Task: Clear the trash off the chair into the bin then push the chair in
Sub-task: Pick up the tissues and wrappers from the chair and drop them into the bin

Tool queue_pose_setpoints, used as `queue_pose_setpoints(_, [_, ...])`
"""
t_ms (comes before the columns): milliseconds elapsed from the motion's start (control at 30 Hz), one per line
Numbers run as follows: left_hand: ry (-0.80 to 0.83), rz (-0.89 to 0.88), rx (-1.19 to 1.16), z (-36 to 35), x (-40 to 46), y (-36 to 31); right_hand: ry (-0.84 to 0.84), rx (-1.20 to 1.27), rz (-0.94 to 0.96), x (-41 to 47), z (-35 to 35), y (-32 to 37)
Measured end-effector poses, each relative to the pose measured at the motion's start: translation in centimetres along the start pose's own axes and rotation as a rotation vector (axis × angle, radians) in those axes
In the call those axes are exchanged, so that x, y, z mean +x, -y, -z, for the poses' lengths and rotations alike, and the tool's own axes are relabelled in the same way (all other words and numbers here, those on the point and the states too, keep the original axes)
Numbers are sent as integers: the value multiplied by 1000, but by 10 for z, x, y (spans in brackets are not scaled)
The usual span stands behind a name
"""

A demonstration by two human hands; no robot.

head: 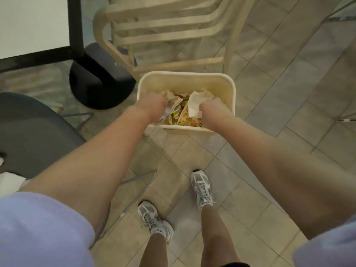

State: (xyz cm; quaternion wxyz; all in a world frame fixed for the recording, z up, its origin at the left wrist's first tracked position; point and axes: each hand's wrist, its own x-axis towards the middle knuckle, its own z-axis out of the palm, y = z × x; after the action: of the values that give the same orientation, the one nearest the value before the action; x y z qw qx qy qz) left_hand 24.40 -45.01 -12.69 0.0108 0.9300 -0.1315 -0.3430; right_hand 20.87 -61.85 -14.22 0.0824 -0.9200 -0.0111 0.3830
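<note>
A cream plastic bin (229,97) stands on the tiled floor ahead of my feet, with wrappers lying inside it. Both my hands reach down over its near rim. My left hand (152,107) grips crumpled paper and clear plastic trash (174,103). My right hand (211,110) holds a white paper napkin (194,105). Below them lies a yellow printed wrapper (185,118). The dark grey chair (28,135) is at the left edge, and only part of its back and seat shows.
A black round table base (92,81) and post stand left of the bin. A beige chair frame (154,31) stands just behind the bin. A white table top (28,22) is at the upper left. My feet in white trainers (202,189) stand on tiles.
</note>
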Motion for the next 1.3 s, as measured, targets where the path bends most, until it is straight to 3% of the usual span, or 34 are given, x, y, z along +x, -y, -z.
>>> queue_pose_setpoints(167, [-451,-86,-251,-2,-24,12,-459,7,156,-15,9,28])
queue_pose_setpoints(333, [-709,-110,-319,-12,-66,44,-744,87,387,-27,5,91])
queue_pose_setpoints(767, [-743,350,-343,-93,-194,185,-510,-75,628,-56,-49,268])
queue_pose_setpoints(900, [-683,474,-392,-129,-236,227,-417,-97,700,-63,-79,324])
queue_pose_setpoints(1300, [-606,690,-466,-230,-300,341,-183,-276,844,-69,-158,456])
